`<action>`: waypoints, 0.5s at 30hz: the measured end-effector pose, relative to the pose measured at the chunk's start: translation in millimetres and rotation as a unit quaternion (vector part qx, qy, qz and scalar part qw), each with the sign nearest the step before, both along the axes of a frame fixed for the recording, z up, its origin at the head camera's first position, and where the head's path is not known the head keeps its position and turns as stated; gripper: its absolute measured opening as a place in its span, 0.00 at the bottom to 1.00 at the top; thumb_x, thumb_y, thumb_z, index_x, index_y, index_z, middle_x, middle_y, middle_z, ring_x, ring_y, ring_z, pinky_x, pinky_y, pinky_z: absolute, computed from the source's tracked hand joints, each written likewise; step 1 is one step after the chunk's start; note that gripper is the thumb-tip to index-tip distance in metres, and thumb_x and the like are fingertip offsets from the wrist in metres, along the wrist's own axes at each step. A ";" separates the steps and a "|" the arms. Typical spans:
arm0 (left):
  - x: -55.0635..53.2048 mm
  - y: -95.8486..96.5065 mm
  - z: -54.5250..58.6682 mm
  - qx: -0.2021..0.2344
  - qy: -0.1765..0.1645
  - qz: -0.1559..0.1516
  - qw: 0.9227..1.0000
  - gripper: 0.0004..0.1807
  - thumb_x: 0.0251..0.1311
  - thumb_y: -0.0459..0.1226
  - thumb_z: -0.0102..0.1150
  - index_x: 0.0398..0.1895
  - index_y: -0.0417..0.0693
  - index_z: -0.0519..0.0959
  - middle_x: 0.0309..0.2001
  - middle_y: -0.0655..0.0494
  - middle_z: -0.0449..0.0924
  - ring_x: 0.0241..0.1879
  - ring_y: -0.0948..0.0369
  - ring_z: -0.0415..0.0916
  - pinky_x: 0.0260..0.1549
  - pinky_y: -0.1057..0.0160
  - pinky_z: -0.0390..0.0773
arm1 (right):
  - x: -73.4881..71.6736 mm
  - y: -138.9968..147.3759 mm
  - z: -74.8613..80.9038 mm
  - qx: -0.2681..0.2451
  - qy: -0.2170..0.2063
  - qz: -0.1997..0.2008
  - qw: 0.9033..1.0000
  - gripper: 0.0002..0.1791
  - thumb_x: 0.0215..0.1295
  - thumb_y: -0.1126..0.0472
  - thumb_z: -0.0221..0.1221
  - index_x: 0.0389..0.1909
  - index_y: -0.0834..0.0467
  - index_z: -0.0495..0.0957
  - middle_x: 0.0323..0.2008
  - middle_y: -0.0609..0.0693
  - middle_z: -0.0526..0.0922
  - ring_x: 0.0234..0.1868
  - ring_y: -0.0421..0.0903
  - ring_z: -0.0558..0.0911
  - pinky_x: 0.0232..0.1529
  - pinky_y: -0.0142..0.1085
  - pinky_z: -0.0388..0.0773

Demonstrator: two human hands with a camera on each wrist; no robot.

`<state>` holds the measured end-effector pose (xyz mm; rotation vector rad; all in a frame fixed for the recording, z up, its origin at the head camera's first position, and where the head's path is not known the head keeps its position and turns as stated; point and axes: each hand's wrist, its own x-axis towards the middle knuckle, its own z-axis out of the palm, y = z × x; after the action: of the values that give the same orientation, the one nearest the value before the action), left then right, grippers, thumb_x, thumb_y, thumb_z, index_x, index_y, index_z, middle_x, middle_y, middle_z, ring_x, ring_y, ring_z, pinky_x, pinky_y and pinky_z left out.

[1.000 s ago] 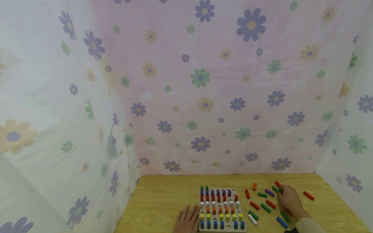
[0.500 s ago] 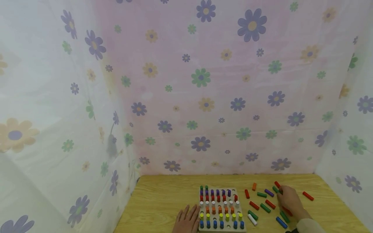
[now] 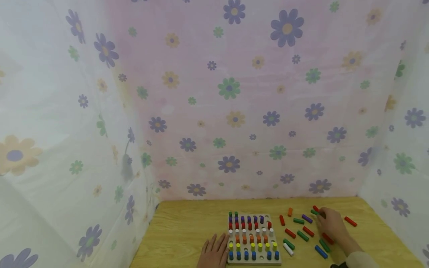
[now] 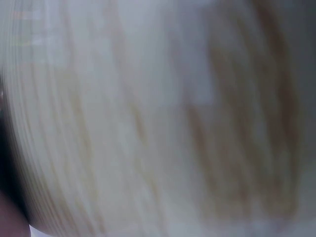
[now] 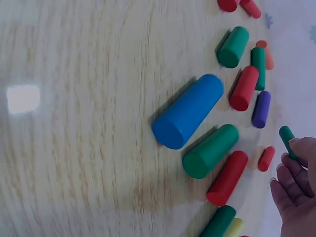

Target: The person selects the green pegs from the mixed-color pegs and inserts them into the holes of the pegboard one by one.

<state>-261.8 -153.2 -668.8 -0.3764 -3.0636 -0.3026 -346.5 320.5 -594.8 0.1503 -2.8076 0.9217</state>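
Observation:
A thin green peg [image 5: 285, 136] is pinched between the thumb and fingers of my right hand [image 3: 333, 224], close to a red peg [image 3: 315, 208] at the back of the scatter. The right wrist view shows the green peg's end sticking out past the thumb, angled upward. My left hand [image 3: 213, 253] lies with fingers extended along the left edge of the wooden pegboard [image 3: 255, 263]. Rows of blue, yellow, orange, white, red, purple and green pegs stand upright in the board, with some bare holes among them. The left wrist view holds mostly blurred wood grain.
Loose pegs lie between the board and my right hand: a white peg [image 3: 288, 249], a blue peg [image 3: 321, 252], a purple peg [image 3: 307, 218], an orange peg [image 3: 290, 212] and several red and green ones. Another red peg [image 3: 350, 221] lies farther right. Flowered sheets hang behind the table.
My right hand has raised the green peg slightly, and it now overlaps the red peg behind it more. My left hand stays by the board. The head view has shifted a little.

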 end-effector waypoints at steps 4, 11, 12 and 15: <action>-0.7 -0.2 0.6 -0.004 0.004 -0.003 1.000 0.36 0.78 0.64 0.17 0.78 0.68 0.65 0.75 0.68 0.66 0.74 0.51 0.63 0.72 0.42 0.63 | 4.2 -3.3 5.6 -0.016 0.004 0.000 1.000 0.11 0.69 0.71 0.59 0.45 0.77 0.79 0.37 0.61 0.85 0.38 0.56 0.84 0.39 0.49 0.85; 0.3 0.6 0.7 0.000 0.001 -0.003 1.000 0.36 0.78 0.64 0.17 0.78 0.68 0.66 0.75 0.67 0.67 0.74 0.50 0.63 0.71 0.42 0.64 | 14.6 -13.0 14.9 -0.046 0.022 -0.002 0.999 0.12 0.69 0.70 0.61 0.46 0.76 0.80 0.38 0.61 0.86 0.38 0.55 0.85 0.36 0.41 0.86; 0.3 0.8 0.7 0.001 -0.001 -0.002 1.000 0.37 0.78 0.64 0.16 0.78 0.68 0.66 0.75 0.67 0.67 0.74 0.50 0.63 0.71 0.42 0.64 | 15.6 -14.7 16.0 -0.051 0.025 -0.003 0.998 0.12 0.69 0.69 0.61 0.46 0.76 0.80 0.37 0.60 0.86 0.38 0.54 0.84 0.35 0.38 0.85; 0.2 1.5 1.4 0.006 -0.004 0.000 1.000 0.37 0.77 0.65 0.16 0.77 0.68 0.66 0.74 0.67 0.67 0.74 0.50 0.63 0.72 0.42 0.63 | 17.7 -19.9 18.6 -0.062 0.040 -0.005 0.997 0.13 0.69 0.69 0.62 0.48 0.75 0.79 0.38 0.59 0.85 0.37 0.51 0.83 0.33 0.31 0.82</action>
<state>-261.6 -151.7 -667.5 -0.3763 -3.0685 -0.3243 -328.8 300.6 -576.2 0.1511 -2.6675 1.0589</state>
